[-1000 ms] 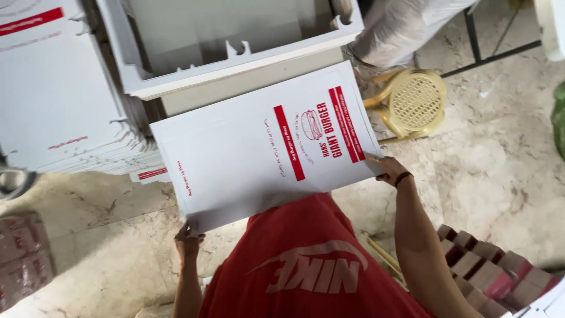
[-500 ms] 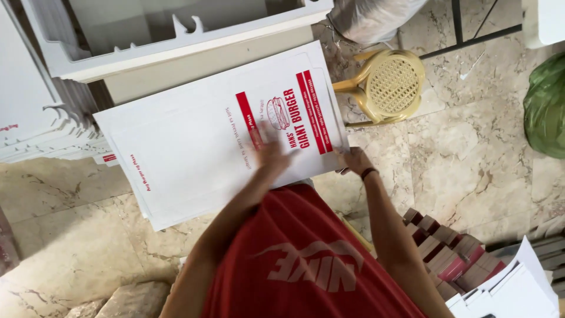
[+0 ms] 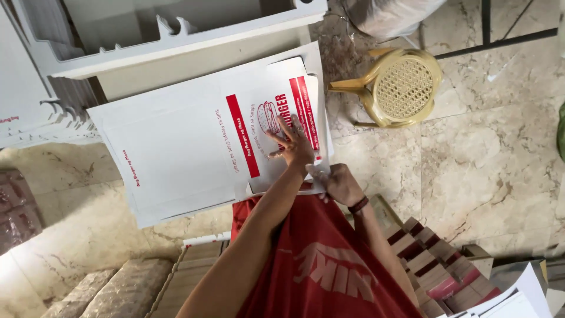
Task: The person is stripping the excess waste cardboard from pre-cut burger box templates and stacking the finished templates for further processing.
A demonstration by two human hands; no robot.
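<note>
Marble floor; left hand (image 3: 296,143) flat on carton sheet (image 3: 194,141), right hand (image 3: 339,184) seemingly pinching its partly hidden edge.

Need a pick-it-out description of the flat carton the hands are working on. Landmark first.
Start at the yellow plastic stool on the marble floor; just left of it lies a large flat white cardboard sheet, with the left hand pressing it and the right hand gripping its near edge. Unlike the plain white stacks around it, it shows red bars and a burger drawing.
</note>
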